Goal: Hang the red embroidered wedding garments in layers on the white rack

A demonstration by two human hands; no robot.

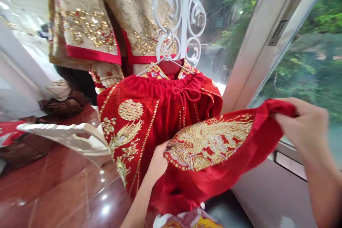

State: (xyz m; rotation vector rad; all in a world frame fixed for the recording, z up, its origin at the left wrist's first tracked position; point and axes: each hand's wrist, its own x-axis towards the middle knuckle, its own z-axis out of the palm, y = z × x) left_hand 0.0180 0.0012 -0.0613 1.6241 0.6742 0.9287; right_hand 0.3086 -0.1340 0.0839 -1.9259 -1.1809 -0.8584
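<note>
A red garment (160,103) with gold embroidery, a gathered waist and a tied cord (187,94) hangs on a thin wire hanger (167,58). Stretched sideways in front of it is an embroidered red fabric panel (213,142), edged with gold beads; whether it joins the garment is unclear. My left hand (159,158) is closed on the panel's left edge, its fingers partly behind the cloth. Higher up at the right, my right hand (304,123) grips the gathered far end of the panel, fingers wrapped round it.
Cream-and-gold garments (85,25) with red hems hang behind at upper left. A white scrolled metal stand (185,17) holds the hanger. Sliding windows (248,42) line the right. A white curved piece of furniture (69,135) stands at left above the shiny tiled floor (58,192).
</note>
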